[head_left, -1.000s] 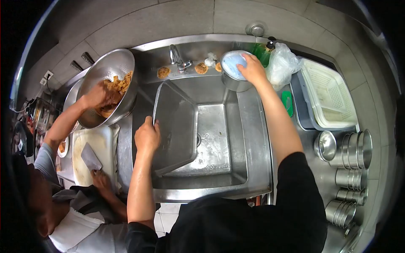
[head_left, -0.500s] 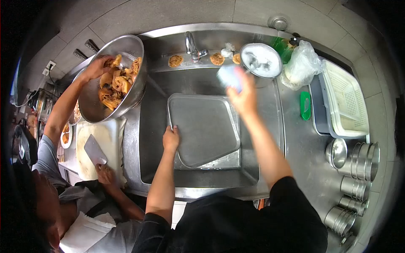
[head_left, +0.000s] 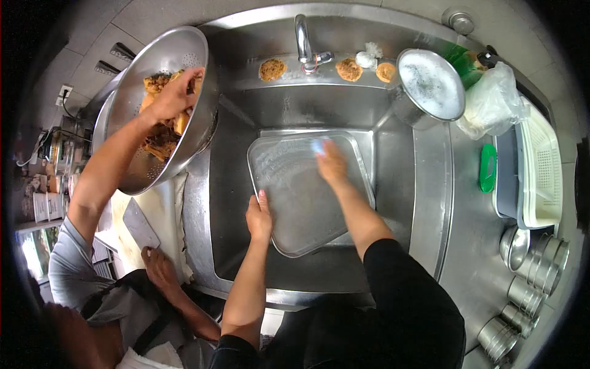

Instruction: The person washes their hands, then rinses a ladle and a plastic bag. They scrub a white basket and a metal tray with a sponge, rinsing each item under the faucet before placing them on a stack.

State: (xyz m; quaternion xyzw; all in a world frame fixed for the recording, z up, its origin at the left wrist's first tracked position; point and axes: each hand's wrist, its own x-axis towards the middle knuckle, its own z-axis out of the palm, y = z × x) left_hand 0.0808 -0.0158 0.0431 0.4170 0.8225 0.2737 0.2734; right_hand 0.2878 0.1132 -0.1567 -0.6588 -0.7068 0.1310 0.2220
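Note:
A rectangular metal tray (head_left: 307, 203) lies tilted in the steel sink, with a whitish soapy smear across its upper part. My left hand (head_left: 259, 218) grips the tray's left edge, thumb on top. Over the tray's upper right my right hand (head_left: 330, 161) is blurred by motion; it presses a light blue sponge (head_left: 318, 146), mostly hidden by the fingers, against the surface. A metal pot of foamy water (head_left: 431, 85) stands at the sink's upper right corner.
At left, a co-worker's hand (head_left: 178, 95) reaches into a large colander (head_left: 129, 163) of food; the other holds a cleaver (head_left: 140, 224) on a board. A faucet (head_left: 303, 40) is behind the sink. Plastic bag (head_left: 491, 101), green object (head_left: 487, 168), baskets (head_left: 544, 178) and steel cups (head_left: 525, 295) are at right.
My right hand has brought the sponge from near the foamy pot down onto the tray. A soapy smear now shows there. The co-worker's upper hand has moved right within the colander.

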